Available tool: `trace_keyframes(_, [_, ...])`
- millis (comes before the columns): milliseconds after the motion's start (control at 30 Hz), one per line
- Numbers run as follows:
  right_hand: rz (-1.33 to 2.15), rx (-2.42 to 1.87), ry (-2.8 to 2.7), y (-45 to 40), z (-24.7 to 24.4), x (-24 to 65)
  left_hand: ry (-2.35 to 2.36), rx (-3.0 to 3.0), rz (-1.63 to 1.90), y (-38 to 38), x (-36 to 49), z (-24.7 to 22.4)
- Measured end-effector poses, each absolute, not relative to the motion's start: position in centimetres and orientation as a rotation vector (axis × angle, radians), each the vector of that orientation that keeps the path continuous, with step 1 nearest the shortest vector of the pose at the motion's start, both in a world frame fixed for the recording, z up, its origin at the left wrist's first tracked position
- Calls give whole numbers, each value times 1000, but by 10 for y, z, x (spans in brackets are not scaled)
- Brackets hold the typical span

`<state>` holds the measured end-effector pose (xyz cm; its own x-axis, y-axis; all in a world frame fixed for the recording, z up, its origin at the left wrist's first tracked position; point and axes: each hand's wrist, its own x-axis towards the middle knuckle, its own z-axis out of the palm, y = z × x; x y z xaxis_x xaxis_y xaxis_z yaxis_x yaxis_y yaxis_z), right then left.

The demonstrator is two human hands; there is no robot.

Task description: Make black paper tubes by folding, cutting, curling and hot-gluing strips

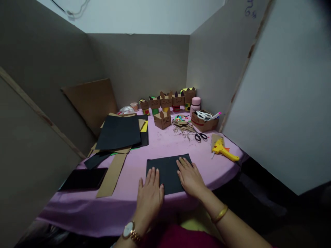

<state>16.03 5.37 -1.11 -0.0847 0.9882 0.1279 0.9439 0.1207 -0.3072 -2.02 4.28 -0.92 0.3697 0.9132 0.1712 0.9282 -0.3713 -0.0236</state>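
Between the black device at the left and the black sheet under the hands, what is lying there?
A strip of brown cardboard lies beside the device, then bare pink cloth up to the black sheet, in the head view.

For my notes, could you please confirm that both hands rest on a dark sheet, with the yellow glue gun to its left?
Not quite: the yellow glue gun lies to the right of the dark sheet, as the head view shows. The left hand and right hand do rest on it.
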Motion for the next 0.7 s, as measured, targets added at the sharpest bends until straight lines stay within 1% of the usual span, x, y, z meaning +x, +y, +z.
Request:
trace_keyframes(167, [198,-1888,-2085,55,-7,163,-1750,-2436,-160,39,-47,-8])
trace_keyframes(300, [167,-1894,-2048,42,-3,138,-1763,-2402,-129,40,-54,-11])
trace_keyframes(333, [172,-1844,-2088,35,-3,127,-1764,-2392,-110,41,-54,-12])
trace_keyframes(433, [210,-1364,-2407,14,-10,97,-1735,-2382,-46,42,-55,-14])
trace_keyframes(500, [186,-1315,-2441,3,-18,90,-1699,-2382,-33,43,-55,-15])
trace_keyframes(600, [80,-1397,-2426,-5,-33,106,-1682,-2366,-64,43,-54,-15])
trace_keyframes(700, [-97,-1534,-2356,-11,-47,140,-1687,-2360,-103,43,-52,-15])
